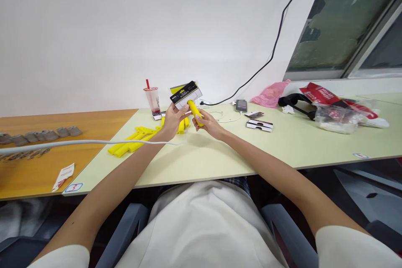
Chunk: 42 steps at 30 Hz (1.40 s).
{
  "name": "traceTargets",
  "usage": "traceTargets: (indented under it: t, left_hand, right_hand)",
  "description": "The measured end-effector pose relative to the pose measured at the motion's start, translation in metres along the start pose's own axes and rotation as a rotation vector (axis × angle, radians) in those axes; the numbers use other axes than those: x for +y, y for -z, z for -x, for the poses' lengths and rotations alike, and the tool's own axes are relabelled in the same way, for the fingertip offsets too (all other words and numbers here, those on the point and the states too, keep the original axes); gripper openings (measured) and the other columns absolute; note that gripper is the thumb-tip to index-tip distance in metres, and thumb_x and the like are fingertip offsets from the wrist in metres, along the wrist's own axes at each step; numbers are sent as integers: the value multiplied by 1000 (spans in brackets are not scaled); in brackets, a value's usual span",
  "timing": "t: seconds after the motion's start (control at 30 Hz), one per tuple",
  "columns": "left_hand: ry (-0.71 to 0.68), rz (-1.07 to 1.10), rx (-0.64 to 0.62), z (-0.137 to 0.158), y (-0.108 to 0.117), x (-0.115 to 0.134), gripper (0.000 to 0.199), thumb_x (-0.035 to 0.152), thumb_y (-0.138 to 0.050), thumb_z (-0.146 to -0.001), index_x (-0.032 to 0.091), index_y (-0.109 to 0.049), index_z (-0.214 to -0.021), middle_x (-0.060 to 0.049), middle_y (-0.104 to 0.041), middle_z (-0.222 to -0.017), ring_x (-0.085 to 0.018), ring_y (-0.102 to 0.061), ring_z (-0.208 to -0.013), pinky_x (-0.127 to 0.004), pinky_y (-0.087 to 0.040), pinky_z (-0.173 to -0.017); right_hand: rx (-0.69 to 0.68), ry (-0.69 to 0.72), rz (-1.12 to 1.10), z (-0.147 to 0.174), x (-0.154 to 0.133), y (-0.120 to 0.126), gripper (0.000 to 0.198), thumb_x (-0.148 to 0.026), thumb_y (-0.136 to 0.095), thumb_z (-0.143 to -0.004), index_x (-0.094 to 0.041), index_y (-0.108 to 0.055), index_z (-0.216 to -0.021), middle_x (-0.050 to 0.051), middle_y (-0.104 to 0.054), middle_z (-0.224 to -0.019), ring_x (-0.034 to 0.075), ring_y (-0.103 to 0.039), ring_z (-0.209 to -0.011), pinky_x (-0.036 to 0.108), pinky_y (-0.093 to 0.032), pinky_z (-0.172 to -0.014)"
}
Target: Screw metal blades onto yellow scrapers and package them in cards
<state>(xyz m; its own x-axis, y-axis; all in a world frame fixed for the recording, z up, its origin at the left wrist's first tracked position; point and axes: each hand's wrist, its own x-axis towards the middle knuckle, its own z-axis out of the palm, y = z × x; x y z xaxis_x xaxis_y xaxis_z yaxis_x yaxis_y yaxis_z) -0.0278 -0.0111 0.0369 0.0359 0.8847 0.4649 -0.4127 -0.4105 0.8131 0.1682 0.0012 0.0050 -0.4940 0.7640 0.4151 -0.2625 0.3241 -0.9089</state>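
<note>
My left hand (173,120) is closed on a black-and-white printed packaging card (186,94), its thumb lying over the lower edge. My right hand (210,124) grips a yellow tube-like handle (194,111), which stands tilted with its upper end against the card. Whether the card and handle are joined cannot be made out. Several more yellow pieces with tube-shaped handles (130,144) lie in a pile by my left forearm. Other yellow pieces (181,127) rest on the table behind my left hand, partly hidden by it.
A lidded cup with a red straw (153,99) stands near the wall. To the right lie a small device (241,105) on a white cable, folded cards (259,125), a pink bag (270,94) and clear plastic packaging (336,116). A pale cable (94,143) crosses the left foreground.
</note>
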Motion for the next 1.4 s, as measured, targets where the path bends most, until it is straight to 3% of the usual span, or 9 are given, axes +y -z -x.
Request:
traceTargets:
  t: [0.37, 0.63, 0.77, 0.83, 0.93, 1.1, 1.2, 1.3, 1.4]
  left_hand:
    - [-58, 30, 75, -1, 0, 8, 77, 17, -98, -69, 32, -68, -138, -5, -75, -131, -26, -76, -123, -44, -59, -116]
    - [117, 38, 106, -3, 0, 2, 40, 21, -93, -85, 22, -72, -119, -9, -79, -123, -26, -78, -125, -45, -56, -122]
    - [336, 96, 47, 0, -6, 0, 8, 21, -72, -102, 17, -76, -108, -14, -83, -114, -28, -79, -124, -46, -59, -120]
    - [363, 163, 102, 1, -7, -1, 13, 25, -65, -108, 18, -76, -109, -12, -83, -111, -28, -78, -125, -45, -60, -118]
    - [333, 228, 140, 0, -4, -1, 37, 56, -62, -111, 21, -75, -112, -12, -83, -115, -32, -75, -131, -47, -63, -116]
    - [230, 158, -26, 1, -3, 3, 74, 90, -67, -93, 21, -76, -115, -17, -82, -123, -39, -72, -138, -49, -65, -110]
    - [185, 117, -61, 3, -8, 4, 65, 80, -81, -91, 21, -77, -116, -15, -83, -125, -36, -75, -132, -46, -67, -104]
    - [168, 91, -39, 4, -8, 1, 52, 47, -103, -79, 20, -78, -116, -11, -84, -120, -32, -79, -119, -43, -68, -98]
    - [167, 42, 7, 2, -2, -3, 57, 17, -106, -63, 18, -77, -112, -7, -83, -107, -26, -80, -105, -39, -66, -93]
  right_hand:
    - [56, 92, 118, -2, 2, 2, 56, -60, -93, -86, -30, -65, -125, -2, -69, -96, 18, -64, -91, 35, -58, -85]
    - [151, 156, 252, -5, 5, 5, 60, -64, -92, -82, -32, -57, -120, -5, -65, -88, 17, -60, -76, 31, -59, -69]
    - [211, 190, 500, -5, 7, 11, 58, -60, -79, -95, -30, -61, -141, 4, -76, -106, 23, -68, -90, 35, -61, -74]
    - [211, 231, 632, -4, 7, 14, 59, -55, -70, -102, -29, -60, -154, 9, -78, -130, 28, -73, -107, 43, -64, -90]
    - [220, 301, 794, -4, 8, 18, 60, -47, -63, -106, -31, -58, -163, 10, -68, -161, 34, -70, -134, 53, -58, -115]
    - [243, 297, 964, -5, 12, 23, 61, -43, -61, -110, -35, -55, -170, 12, -73, -149, 38, -67, -137, 60, -53, -122]
    - [268, 275, 1020, -5, 15, 26, 59, -42, -61, -111, -39, -56, -170, 12, -73, -132, 36, -69, -116, 57, -58, -109]
    - [305, 251, 1071, -7, 15, 29, 56, -34, -62, -109, -39, -61, -165, 12, -69, -124, 33, -67, -103, 50, -60, -95]
    - [347, 208, 1095, -7, 13, 29, 54, -24, -65, -104, -33, -68, -157, 13, -68, -124, 33, -67, -105, 47, -59, -91]
